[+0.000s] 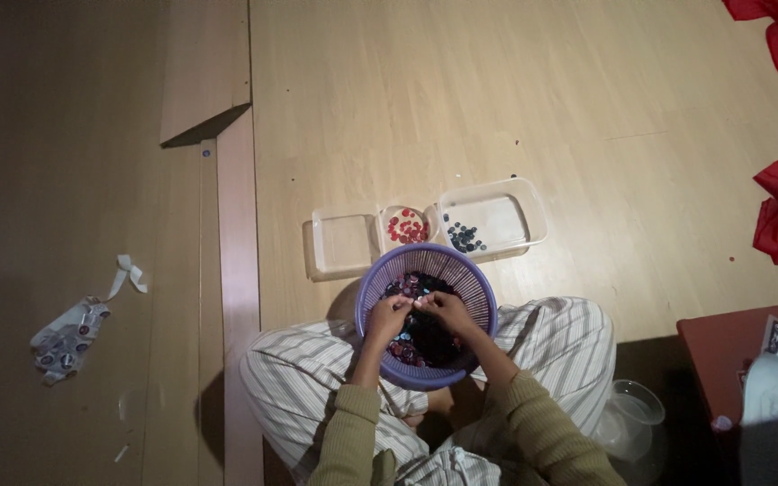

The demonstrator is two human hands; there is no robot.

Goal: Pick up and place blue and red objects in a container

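Both forearms reached forward from the lap. The left hand (387, 317) and right hand (446, 309) met fingertip to fingertip, fingers curled.

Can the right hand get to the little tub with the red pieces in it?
Probably yes. The right hand is over the purple basket, and the small tub of red pieces sits open on the floor just beyond the basket's far rim, with nothing between them.
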